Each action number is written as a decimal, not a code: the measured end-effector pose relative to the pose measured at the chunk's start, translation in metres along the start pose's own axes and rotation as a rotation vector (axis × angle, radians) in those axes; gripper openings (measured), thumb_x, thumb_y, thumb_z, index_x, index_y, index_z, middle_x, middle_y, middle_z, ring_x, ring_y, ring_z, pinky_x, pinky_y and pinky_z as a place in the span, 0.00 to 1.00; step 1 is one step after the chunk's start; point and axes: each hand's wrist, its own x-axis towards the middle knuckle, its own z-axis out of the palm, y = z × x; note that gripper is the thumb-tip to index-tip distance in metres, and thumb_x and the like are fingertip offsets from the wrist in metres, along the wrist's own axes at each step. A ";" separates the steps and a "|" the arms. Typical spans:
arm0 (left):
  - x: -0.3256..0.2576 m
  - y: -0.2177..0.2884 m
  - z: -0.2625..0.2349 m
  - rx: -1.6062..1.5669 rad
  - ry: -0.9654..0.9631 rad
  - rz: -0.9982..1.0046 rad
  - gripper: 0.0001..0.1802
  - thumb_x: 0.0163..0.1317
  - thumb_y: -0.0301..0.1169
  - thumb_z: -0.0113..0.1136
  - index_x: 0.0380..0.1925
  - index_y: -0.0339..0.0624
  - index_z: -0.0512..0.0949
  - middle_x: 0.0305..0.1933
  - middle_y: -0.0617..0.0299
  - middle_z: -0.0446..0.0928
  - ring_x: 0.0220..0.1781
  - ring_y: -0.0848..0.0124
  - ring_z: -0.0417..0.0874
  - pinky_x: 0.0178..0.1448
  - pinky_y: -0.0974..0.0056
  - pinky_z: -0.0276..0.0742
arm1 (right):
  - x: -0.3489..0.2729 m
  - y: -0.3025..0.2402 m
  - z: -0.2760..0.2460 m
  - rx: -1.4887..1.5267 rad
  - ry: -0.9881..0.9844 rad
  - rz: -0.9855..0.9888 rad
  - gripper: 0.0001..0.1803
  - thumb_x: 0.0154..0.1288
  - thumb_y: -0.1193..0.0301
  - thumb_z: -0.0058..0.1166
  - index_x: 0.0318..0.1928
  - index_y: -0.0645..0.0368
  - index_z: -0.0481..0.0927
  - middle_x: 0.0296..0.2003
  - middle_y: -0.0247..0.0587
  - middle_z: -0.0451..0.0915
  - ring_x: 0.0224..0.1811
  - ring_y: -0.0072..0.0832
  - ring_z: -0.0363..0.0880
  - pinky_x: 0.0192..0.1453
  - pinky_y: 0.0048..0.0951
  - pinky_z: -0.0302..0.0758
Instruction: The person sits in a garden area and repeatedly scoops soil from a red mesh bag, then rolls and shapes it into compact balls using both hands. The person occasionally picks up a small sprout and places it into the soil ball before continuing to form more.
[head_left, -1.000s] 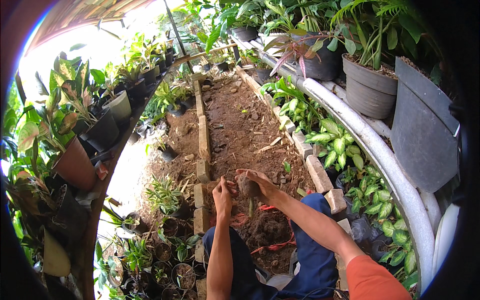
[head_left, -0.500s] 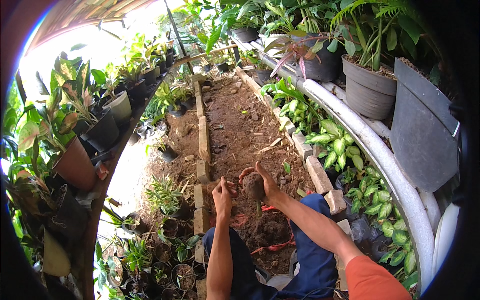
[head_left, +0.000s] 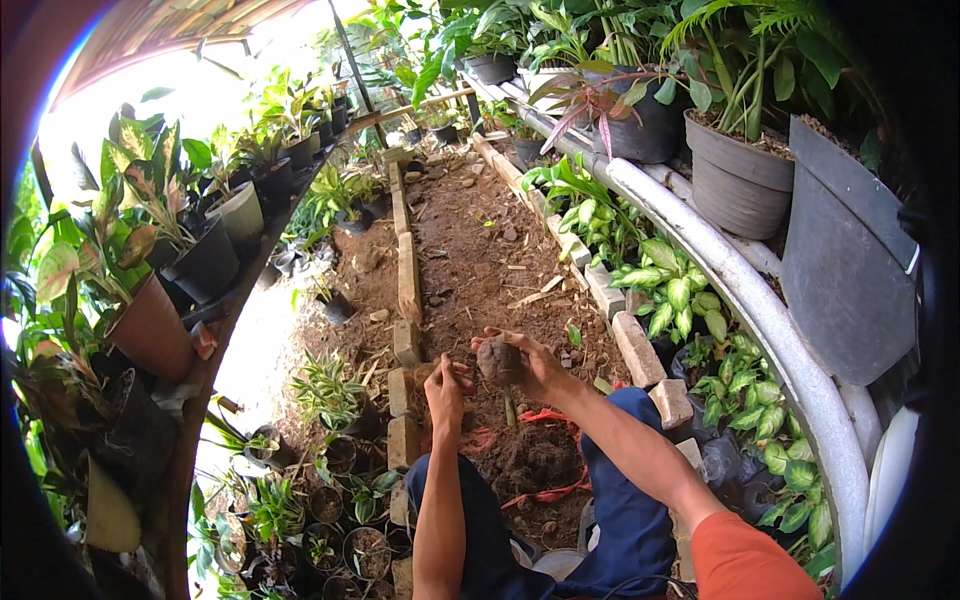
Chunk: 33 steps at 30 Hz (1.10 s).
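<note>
A round brown root ball of soil point(head_left: 499, 364) rests in my right hand point(head_left: 538, 368), whose fingers wrap around its far side. From its underside a short green stem point(head_left: 510, 407) hangs down, so the plant is upside down. Just left of the ball, apart from it, is my left hand point(head_left: 446, 392) with its fingers curled together; what they hold, if anything, I cannot make out. Below both hands, between my knees, lies a heap of dark loose soil point(head_left: 530, 462) with red plastic point(head_left: 550, 494) around its edge.
Bricks point(head_left: 638, 350) line the right side of the dirt path point(head_left: 470, 250), and more bricks point(head_left: 404, 440) line its left. Small potted plants point(head_left: 325, 390) crowd the left. A pale pipe rail point(head_left: 740, 270) curves along the right below large pots point(head_left: 740, 165).
My right hand has tipped the root ball and moved it slightly left and up; its fingers now lie across the ball's top. The stem shows more. My left hand has barely moved.
</note>
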 end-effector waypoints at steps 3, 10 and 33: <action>0.001 -0.001 0.000 -0.035 -0.023 0.012 0.29 0.72 0.49 0.44 0.26 0.34 0.78 0.16 0.62 0.73 0.18 0.75 0.73 0.25 0.68 0.68 | 0.005 0.004 -0.003 0.021 0.106 0.068 0.26 0.66 0.55 0.52 0.53 0.64 0.71 0.51 0.52 0.76 0.53 0.36 0.78 0.58 0.40 0.77; -0.002 0.001 0.001 -0.048 -0.028 0.014 0.29 0.72 0.48 0.44 0.26 0.34 0.78 0.16 0.62 0.73 0.19 0.75 0.73 0.26 0.68 0.68 | -0.001 0.001 -0.005 0.091 0.107 0.197 0.22 0.63 0.55 0.55 0.43 0.63 0.74 0.38 0.52 0.81 0.40 0.37 0.83 0.45 0.38 0.82; -0.015 0.000 0.028 -0.343 -0.383 -0.228 0.27 0.69 0.51 0.49 0.58 0.43 0.69 0.49 0.61 0.77 0.53 0.68 0.78 0.55 0.59 0.76 | 0.013 0.020 -0.009 -0.775 0.122 -0.427 0.27 0.77 0.52 0.31 0.50 0.64 0.74 0.45 0.44 0.80 0.53 0.33 0.77 0.63 0.36 0.67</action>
